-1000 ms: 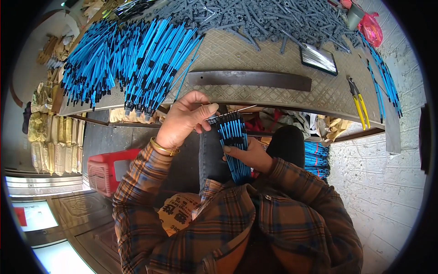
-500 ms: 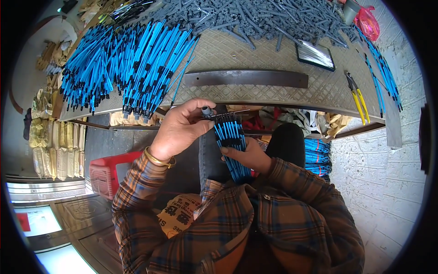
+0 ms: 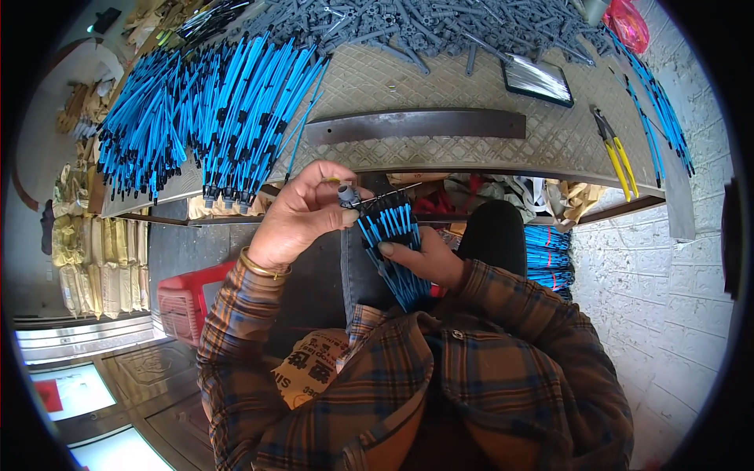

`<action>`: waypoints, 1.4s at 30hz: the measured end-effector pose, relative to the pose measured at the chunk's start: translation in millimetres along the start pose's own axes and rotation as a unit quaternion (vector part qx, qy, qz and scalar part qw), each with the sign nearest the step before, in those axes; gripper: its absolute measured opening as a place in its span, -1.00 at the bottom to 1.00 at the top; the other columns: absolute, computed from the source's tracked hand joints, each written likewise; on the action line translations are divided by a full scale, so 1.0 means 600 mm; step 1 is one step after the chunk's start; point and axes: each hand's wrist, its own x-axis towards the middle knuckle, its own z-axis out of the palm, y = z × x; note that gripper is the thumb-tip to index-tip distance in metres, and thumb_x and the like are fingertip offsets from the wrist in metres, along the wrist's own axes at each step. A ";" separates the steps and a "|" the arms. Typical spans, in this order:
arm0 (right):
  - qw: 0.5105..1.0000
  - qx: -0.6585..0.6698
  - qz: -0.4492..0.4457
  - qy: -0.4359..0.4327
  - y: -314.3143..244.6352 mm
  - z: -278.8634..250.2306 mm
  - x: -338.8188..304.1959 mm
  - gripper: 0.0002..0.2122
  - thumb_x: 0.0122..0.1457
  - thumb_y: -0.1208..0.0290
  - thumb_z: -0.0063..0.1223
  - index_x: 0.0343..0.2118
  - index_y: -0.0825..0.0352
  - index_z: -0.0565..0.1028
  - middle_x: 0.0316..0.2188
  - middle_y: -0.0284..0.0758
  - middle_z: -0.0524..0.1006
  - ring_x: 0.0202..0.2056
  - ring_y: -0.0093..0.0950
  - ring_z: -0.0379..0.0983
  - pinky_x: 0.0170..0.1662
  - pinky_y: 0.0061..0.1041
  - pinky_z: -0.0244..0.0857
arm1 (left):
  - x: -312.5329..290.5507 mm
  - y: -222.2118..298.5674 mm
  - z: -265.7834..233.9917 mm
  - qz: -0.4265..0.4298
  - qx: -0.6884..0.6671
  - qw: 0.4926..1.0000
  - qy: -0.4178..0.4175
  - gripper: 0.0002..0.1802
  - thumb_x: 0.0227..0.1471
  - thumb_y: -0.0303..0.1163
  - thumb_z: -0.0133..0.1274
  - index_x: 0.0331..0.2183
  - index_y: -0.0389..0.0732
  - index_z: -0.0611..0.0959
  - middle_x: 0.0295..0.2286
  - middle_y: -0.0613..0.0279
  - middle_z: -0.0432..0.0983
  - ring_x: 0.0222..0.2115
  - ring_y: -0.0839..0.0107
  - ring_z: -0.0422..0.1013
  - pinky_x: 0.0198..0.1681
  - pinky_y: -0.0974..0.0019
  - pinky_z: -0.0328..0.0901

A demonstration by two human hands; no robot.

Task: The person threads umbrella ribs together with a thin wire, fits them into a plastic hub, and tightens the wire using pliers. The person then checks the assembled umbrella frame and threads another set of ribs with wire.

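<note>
Above the lap (image 3: 355, 271), the right hand (image 3: 430, 257) closes its fingers around the blue stick bundle (image 3: 391, 226), seemingly to keep it compact; the left hand (image 3: 289, 222) holds a grey fitting (image 3: 345, 194) and thin rod (image 3: 400, 191) between narrowed fingers.

Gap between bar (image 3: 416, 127) and grey heap (image 3: 440, 27), blue rods (image 3: 251, 102) blocking left, held bundle (image 3: 393, 228) nearer

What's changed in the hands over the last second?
The left hand moved slightly down-left in the picture; the grey fitting in its grip now shows more. The top of the blue rod bundle tipped left. The right hand still holds that bundle.
</note>
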 end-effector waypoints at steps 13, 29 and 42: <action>1.000 0.002 -0.016 -0.023 0.009 -0.009 0.004 -0.72 0.15 0.25 -0.04 -0.22 0.38 0.43 -0.38 -0.38 0.49 -0.36 -0.61 0.43 -0.26 -0.58 0.33 | -0.014 -0.032 0.023 0.062 0.034 0.990 0.125 -0.67 -0.11 -0.69 0.08 -0.21 -0.28 0.52 -0.27 0.25 0.50 -0.29 0.56 0.41 -0.20 0.48 0.33; 0.998 -0.014 -0.014 -0.067 0.002 -0.017 0.001 -0.66 0.16 0.13 -0.08 -0.22 0.35 0.44 -0.39 -0.40 0.47 -0.31 -0.65 0.34 -0.20 -0.57 0.24 | -0.014 -0.051 0.048 0.123 0.113 0.973 0.158 -0.56 -0.12 -0.73 0.07 -0.12 -0.27 0.51 -0.26 0.29 0.49 -0.27 0.57 0.39 -0.19 0.50 0.31; 0.997 0.052 -0.047 -0.041 0.001 -0.003 -0.004 -0.56 0.17 0.02 -0.13 -0.21 0.40 0.43 -0.38 -0.38 0.46 -0.34 -0.64 0.32 -0.27 -0.56 0.24 | -0.002 -0.049 0.031 0.093 0.017 0.987 0.130 -0.58 -0.13 -0.73 0.06 -0.14 -0.29 0.52 -0.23 0.25 0.48 -0.27 0.57 0.40 -0.18 0.49 0.33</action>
